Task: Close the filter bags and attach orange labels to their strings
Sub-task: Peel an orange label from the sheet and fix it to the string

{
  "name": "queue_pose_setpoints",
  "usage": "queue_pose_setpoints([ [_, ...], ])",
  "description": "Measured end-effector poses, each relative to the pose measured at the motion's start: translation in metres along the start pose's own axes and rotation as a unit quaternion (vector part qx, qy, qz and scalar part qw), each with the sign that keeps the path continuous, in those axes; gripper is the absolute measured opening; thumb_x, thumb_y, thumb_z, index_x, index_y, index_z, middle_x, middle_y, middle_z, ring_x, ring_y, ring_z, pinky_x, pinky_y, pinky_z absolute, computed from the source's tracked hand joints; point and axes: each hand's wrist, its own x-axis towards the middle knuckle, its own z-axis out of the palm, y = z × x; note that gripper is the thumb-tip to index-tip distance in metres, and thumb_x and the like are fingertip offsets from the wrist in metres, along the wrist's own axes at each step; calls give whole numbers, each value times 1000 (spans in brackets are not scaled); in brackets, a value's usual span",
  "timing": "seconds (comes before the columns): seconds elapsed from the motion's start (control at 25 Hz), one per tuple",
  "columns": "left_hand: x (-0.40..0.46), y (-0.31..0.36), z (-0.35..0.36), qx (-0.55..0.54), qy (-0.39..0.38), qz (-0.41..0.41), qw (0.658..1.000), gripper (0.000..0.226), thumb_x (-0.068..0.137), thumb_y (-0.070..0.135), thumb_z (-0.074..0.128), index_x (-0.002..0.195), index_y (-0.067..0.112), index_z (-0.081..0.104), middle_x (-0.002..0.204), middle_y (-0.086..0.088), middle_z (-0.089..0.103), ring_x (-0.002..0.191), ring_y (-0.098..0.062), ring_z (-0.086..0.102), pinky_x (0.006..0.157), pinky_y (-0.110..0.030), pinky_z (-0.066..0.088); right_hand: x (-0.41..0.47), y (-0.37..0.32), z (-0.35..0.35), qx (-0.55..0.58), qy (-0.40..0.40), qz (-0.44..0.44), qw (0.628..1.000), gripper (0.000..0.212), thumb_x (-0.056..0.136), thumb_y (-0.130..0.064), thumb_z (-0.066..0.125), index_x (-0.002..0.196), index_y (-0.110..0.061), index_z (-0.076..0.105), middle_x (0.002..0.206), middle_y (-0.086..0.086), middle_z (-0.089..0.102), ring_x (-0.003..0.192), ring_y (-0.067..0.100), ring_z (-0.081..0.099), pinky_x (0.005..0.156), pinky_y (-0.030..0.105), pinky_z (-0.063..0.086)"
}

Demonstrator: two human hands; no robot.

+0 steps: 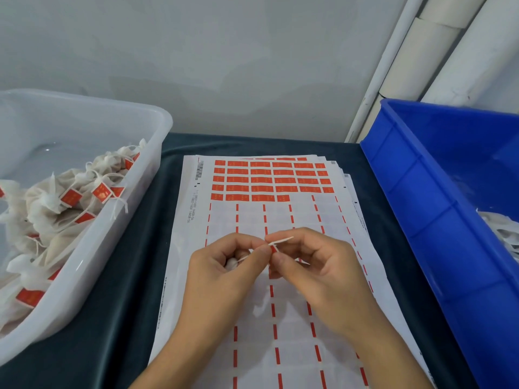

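Both hands together over middle of label sheet (pixel 280 318), above dark cloth-covered surface (pixel 120 318). Left hand (pixel 222 276) curled, thumb and forefinger pinching white string (pixel 280 240); bit of white filter bag (pixel 231 263) tucked inside curled fingers, mostly hidden. Right hand (pixel 317 270) curled too, thumb and forefinger pinching small orange label (pixel 273 249) right at string, fingertips of both hands touching. String end poking out up-right past right forefinger. Whether label already folded round string: cannot tell, too small. Sheet lying flat on top of a stack of similar sheets, 5 full rows of orange labels (pixel 269 179) left at far end plus slivers of another row at top edge, nearer part peeled down to white backing with red dashed lines. Clear plastic tub (pixel 157 130) on left, touching surface edge of view, holding pile of closed filter bags (pixel 56 209) with orange labels on strings. Blue plastic crate (pixel 415 192) on right, white bag material (pixel 502 231) visible inside at right edge. Grey wall (pixel 224 66) behind, white pipes (pixel 438 51) at upper right.
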Motion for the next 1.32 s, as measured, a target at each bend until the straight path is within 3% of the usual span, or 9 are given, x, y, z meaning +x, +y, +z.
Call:
queue_pose_setpoints([
  [0.32,-1,2,0,12,7,26,1000,9,87,23,74,79,24,78,65,5,69,59,-1,62,58,-11,49,1,3,1,-14,23,-6,1000,19,96,-12,72,107,-27,78,96,-5,79,90,22,77,80,33,64],
  [0.52,-2,4,-1,40,-17,23,999,24,93,11,73,75,26,77,59,13,65,54,2,58,52,-10,44,2,2,2,-1,31,-5,1000,17,97,-12,70,96,-27,78,90,-1,79,85,24,77,75,28,63],
  [1.0,-2,5,1,64,-3,41,997,21,92,17,70,76,29,74,64,11,67,58,0,58,55,-9,44,0,3,7,-5,53,-7,999,15,98,-12,69,93,-24,76,84,-2,76,80,24,76,71,28,62],
  [1.32,-2,4,-5,120,-7,57,991,10,93,24,75,88,32,74,84,10,72,80,-9,67,68,-16,51,0,2,8,-9,81,-8,997,18,99,-16,68,91,-31,73,88,-5,75,80,21,76,70,25,61],
])
